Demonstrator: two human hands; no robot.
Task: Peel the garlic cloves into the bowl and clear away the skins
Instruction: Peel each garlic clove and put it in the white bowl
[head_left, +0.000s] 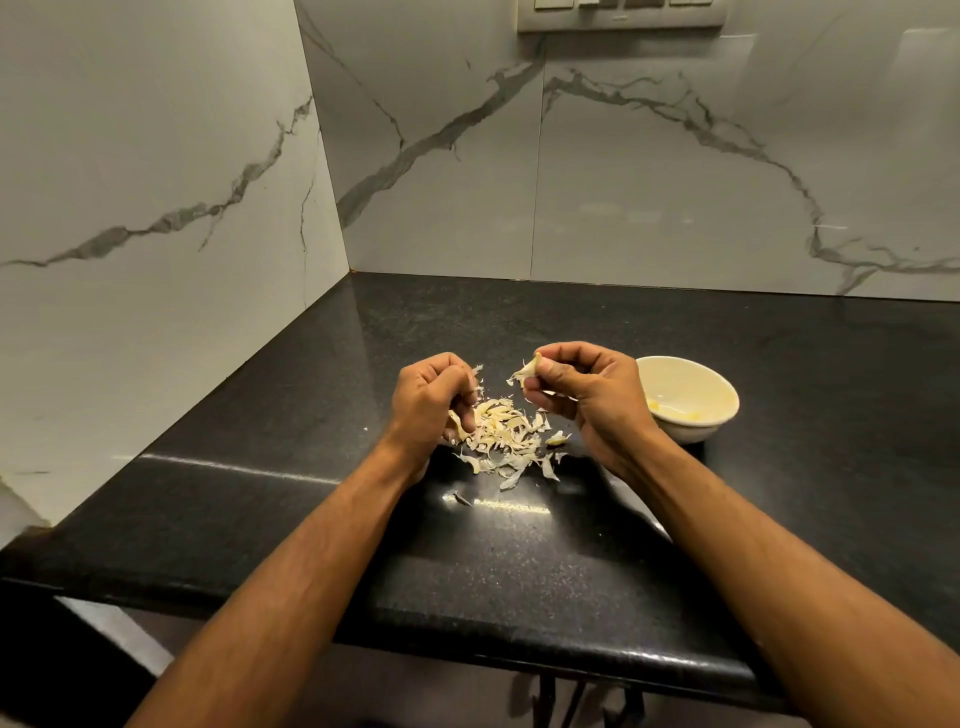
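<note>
The left hand (431, 397), at nine o'clock of the skin pile (506, 434), has its fingers curled around a scrap of skin. The right hand (582, 392) pinches one partly peeled garlic clove (527, 371) at the pile's one o'clock. The single white bowl (685, 397), at three o'clock, shows pale peeled pieces inside, count unclear. I judge peeling nearly done; the skins are not yet cleared off the black counter (260, 493).

Garlic clove (525, 372): pale, skin partly torn and trailing, pinched above the countertop | Skins (506, 439): loose heap of papery cream flakes, scattered mid-countertop, well in from the front edge | Bowl (691, 415): white, round, upright, right of the heap, yellowish pieces seen inside.
</note>
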